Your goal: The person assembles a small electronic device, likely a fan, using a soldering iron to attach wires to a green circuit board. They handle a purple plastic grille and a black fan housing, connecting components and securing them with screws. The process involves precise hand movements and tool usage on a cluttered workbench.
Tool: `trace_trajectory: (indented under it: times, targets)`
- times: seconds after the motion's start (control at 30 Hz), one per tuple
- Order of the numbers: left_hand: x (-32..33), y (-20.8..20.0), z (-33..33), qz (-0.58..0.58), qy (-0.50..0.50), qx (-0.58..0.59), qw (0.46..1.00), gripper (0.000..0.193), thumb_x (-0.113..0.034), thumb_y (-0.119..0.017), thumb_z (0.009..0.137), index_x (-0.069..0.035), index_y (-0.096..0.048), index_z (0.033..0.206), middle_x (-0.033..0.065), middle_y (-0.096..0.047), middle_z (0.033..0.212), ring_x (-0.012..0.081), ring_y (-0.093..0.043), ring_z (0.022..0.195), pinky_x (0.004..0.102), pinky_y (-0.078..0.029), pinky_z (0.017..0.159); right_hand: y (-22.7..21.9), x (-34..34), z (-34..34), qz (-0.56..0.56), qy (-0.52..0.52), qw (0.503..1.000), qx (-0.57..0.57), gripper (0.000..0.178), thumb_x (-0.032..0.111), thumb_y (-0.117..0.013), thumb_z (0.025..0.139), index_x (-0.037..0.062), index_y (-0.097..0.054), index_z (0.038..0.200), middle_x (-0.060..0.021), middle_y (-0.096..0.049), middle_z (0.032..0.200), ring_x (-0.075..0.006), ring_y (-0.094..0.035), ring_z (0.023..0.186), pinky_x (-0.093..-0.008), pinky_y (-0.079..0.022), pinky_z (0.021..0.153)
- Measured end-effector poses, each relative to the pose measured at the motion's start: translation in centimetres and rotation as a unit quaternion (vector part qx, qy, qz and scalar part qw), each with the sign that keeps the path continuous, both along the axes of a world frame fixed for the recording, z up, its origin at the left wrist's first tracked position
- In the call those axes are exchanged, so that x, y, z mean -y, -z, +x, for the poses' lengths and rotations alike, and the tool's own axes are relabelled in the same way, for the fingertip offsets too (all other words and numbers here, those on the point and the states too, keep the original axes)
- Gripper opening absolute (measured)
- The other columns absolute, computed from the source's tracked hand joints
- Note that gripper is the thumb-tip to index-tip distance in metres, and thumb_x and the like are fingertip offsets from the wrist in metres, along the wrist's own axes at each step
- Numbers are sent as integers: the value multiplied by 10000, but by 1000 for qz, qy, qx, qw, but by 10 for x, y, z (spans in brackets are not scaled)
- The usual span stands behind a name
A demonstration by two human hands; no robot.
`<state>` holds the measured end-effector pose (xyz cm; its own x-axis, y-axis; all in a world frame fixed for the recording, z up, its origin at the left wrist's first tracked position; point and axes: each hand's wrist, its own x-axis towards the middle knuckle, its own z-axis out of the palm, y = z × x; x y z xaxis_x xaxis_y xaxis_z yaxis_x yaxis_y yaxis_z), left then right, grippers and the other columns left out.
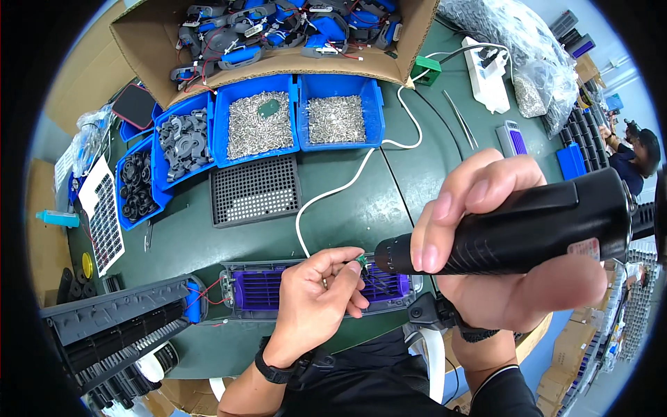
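Note:
My right hand (462, 198) is wrapped around a thick black electric screwdriver (538, 222). The tool lies almost level, its narrower end pointing left toward my left hand. My left hand (313, 295) pinches a small green circuit board (362, 260) between thumb and fingers. Below the left hand lies a long grey housing with a purple slatted grille (260, 289), partly covered by that hand. The screwdriver's tip is near the green board; I cannot tell whether they touch. Red wires run from the housing's left end to a blue cell (192, 303).
Blue bins of screws (258, 125), grey parts (183, 142) and black parts (137, 182) stand beyond a perforated tray (255, 191). A cardboard box (154, 52) holds wired assemblies. A white cable (340, 187) crosses the table. Tweezers (460, 119) lie right; a grey slatted body (128, 313) lies left.

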<state>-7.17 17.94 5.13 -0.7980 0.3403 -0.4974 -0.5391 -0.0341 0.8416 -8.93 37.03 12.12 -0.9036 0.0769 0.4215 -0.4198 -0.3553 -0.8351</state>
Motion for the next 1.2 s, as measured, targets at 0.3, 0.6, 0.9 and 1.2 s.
trace_trajectory:
  times: [0.3,0.6,0.9,1.2]
  targets:
    - [0,2,1,6,-3,1,1000,254,-55,-634,1058,91,-682,1260,98,-724,865,137,-720,660,268,-591,546,-9,13,7,55,25,995,78,957,852,-703,755,-16,-570,1138,-179,-605,1033,-226,-675,703,-357,-595,667]
    - [1,4,2,12,-4,-8,1000,244,-44,-622,1061,88,-683,1256,93,-714,849,138,-719,658,270,-597,546,-17,13,9,97,-21,990,99,862,788,-810,724,30,-563,1050,-170,-611,1016,-212,-671,729,-338,-592,713]
    - [1,3,2,17,-3,-9,1000,246,-44,-622,1059,92,-684,1255,92,-715,850,138,-720,660,268,-597,552,-7,18,6,91,-11,995,29,502,491,-732,1000,19,-575,1069,-216,-626,1042,-200,-669,717,-320,-574,688]
    - [1,1,2,20,-7,-3,1000,239,-51,-629,1059,82,-698,1245,86,-715,838,138,-727,664,269,-604,562,-10,11,-1,66,-66,996,2,753,659,-792,863,-24,-581,1102,-240,-633,1067,-198,-682,704,-314,-584,682]
